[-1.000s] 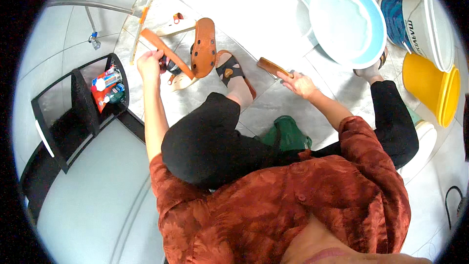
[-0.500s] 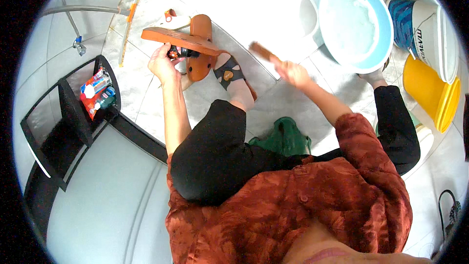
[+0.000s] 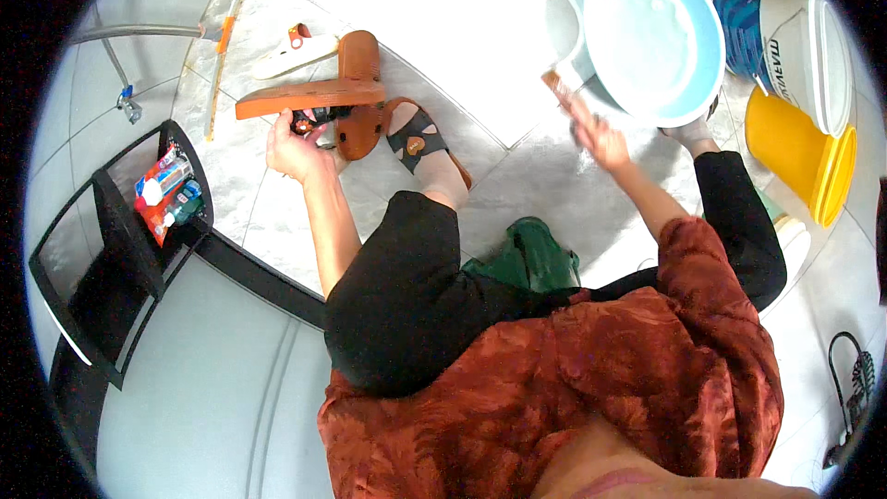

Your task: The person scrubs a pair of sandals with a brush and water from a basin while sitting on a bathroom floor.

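Note:
My left hand (image 3: pixel 297 150) grips a brown-soled sandal (image 3: pixel 309 95) by its dark straps, with the sole turned up on its side. Behind it, another brown sandal (image 3: pixel 360 69) lies sole up on the floor, partly hidden. Closed around the handle of a brown brush (image 3: pixel 564 91), my right hand (image 3: pixel 602 141) is held off to the right, close to a light-blue basin (image 3: pixel 591 37) of water. The brush and fingers are slightly blurred. A white sandal with a brown strap (image 3: pixel 294 55) rests farther back. My left foot wears a dark-strapped sandal (image 3: pixel 418 140).
At the right are a white bucket (image 3: pixel 799 55) and a tilted yellow bucket (image 3: pixel 795 148). A green plastic stool (image 3: pixel 531 254) is beneath me. To the left stands a black rack (image 3: pixel 129 212) with colourful packets (image 3: pixel 168 189). A long pole (image 3: pixel 222 55) leans at the back left.
My right hand has moved right with the brush, away from the sandal and toward the basin. The held sandal has tipped a little more level. The whole view has shifted slightly.

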{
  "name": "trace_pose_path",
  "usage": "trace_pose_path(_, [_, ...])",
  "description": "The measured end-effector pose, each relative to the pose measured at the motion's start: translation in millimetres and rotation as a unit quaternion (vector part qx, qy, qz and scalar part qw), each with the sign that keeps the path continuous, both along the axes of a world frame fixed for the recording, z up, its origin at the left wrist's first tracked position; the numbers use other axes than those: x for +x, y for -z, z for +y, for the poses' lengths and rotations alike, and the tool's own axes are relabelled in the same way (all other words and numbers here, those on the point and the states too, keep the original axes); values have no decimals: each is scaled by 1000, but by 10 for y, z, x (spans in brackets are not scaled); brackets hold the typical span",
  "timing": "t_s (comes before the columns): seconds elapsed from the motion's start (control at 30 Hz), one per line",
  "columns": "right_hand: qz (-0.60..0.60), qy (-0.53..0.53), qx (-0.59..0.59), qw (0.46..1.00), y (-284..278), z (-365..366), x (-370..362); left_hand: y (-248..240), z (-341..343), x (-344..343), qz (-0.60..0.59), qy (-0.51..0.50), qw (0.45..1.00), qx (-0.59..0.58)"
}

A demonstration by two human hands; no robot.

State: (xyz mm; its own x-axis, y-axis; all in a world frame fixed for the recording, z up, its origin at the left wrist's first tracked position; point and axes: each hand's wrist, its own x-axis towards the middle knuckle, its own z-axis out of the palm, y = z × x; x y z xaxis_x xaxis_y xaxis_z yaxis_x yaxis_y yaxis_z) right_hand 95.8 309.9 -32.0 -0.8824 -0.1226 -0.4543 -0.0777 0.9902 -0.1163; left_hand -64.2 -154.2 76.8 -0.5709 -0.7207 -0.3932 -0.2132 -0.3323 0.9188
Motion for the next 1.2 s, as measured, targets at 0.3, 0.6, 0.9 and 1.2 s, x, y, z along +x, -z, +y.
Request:
trace_pose_path(0.3, [30, -39, -116, 992, -188, -926, 66, -163, 287, -144, 1, 0, 1000, 25])
trace_pose_path(0.6, [34, 168, -49, 984, -313, -458, -578, -200, 539, -126, 15, 86, 986, 144])
trace_pose_path(0.9, [19, 216, -175, 960, -61, -925, 199, -157, 750, -131, -4, 50, 984, 172])
trace_pose_path(1.2, [59, -46, -132, 988, -126, -710, 185, -271, 614, -141, 12, 16, 993, 117])
